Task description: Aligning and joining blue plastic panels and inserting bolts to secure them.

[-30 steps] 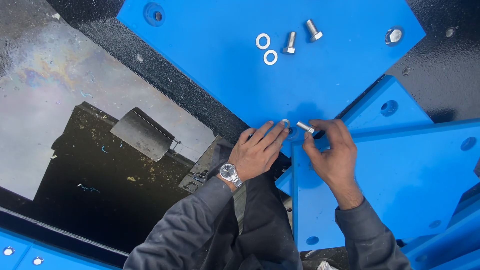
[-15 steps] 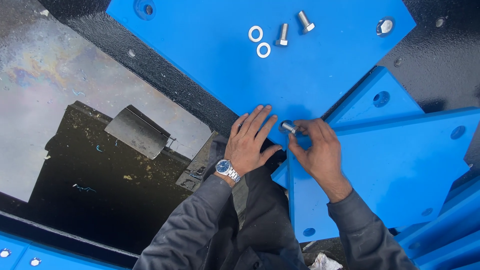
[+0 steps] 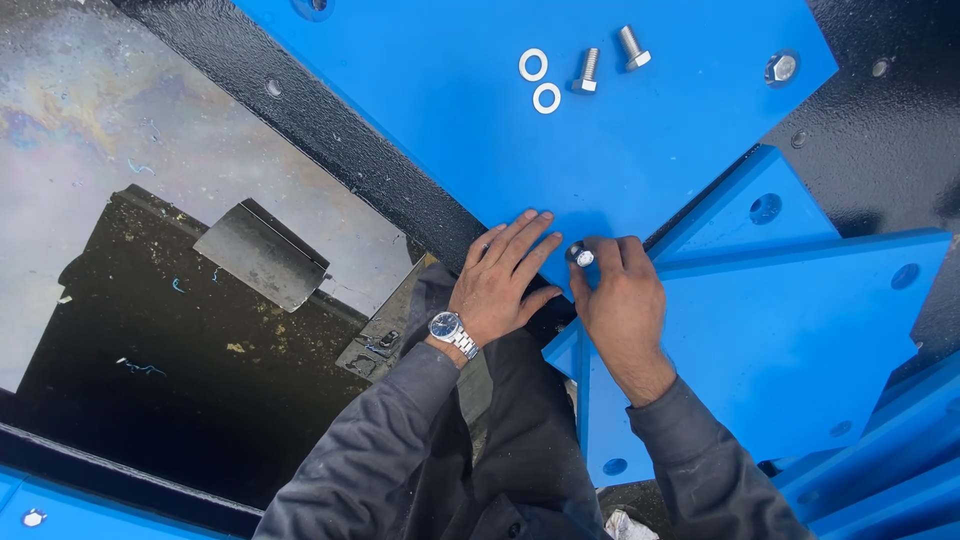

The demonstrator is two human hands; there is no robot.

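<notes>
- Right hand (image 3: 622, 300) is pinching a silver bolt (image 3: 582, 257) between thumb and fingertips, holding its head against the near corner of the blue steel plate (image 3: 440, 110).
- Left hand (image 3: 500, 285) is lying flat with fingers spread and grasping nothing, pressing on the same plate corner just beside the bolt; a wristwatch (image 3: 448, 328) is sitting on its wrist.
- Two loose bolts (image 3: 606, 58) and two washers (image 3: 540, 82) are lying on the plate's far part, well apart from both hands.
- One fitted bolt head (image 3: 781, 68) is sitting near the plate's far right corner.
- Blue triangular gussets (image 3: 790, 330) with round holes are standing to the right of the hands, under the right forearm.
- Black textured metal surface (image 3: 880, 150) is showing beyond the plate on the right, and a black band is running along the plate's left edge.
- Wet, shiny grey panel (image 3: 110, 130) with a rainbow film is lying at far left; a dark recess (image 3: 180, 400) flecked with debris is opening below it, with a grey metal flap (image 3: 262, 255) hanging at its edge.
- Grey sleeves (image 3: 390, 440) are covering both forearms.
</notes>
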